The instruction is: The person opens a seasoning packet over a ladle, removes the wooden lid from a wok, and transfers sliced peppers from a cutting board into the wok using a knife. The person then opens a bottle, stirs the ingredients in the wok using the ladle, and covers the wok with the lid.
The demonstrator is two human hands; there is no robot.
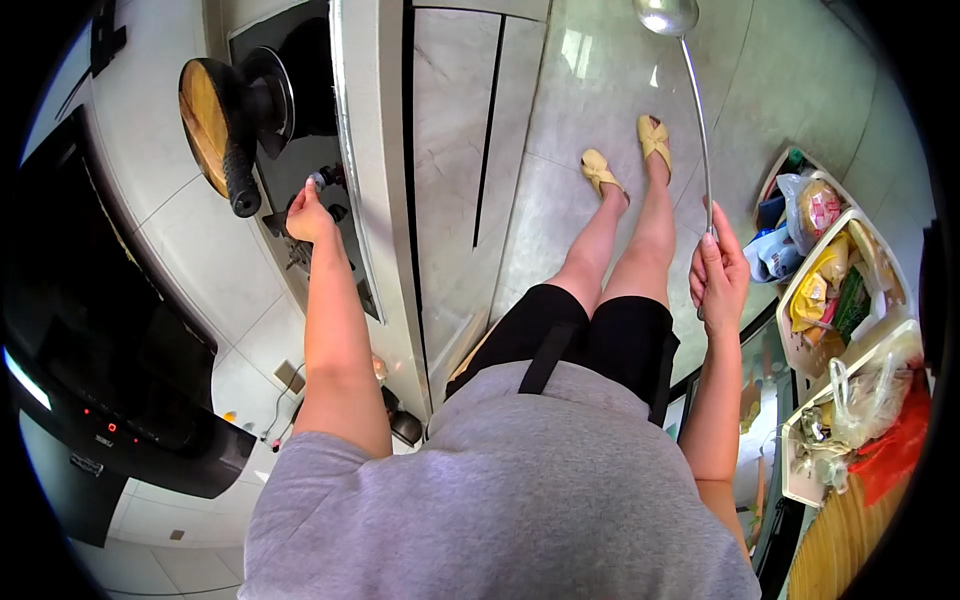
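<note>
My right hand [720, 275] is closed around the handle of a long metal ladle [695, 100]. The ladle's round bowl points away from me, above the floor. My left hand [312, 215] reaches over the dark stove top [270, 190], its fingertips pinched on a small round stove knob [320, 182]. Close by stands a black pan [240, 185] with a textured black handle and a round wood-coloured face. Beyond it a dark round pot [300, 80] sits on the stove, partly in shadow.
A black range hood [110, 400] with red lights lies at the left. White bins [800, 350] hold bagged food and packets at the right. Pale cabinet doors [455, 130] stand below the counter edge [370, 150]. My feet, in yellow slippers [600, 172], are on the tiled floor.
</note>
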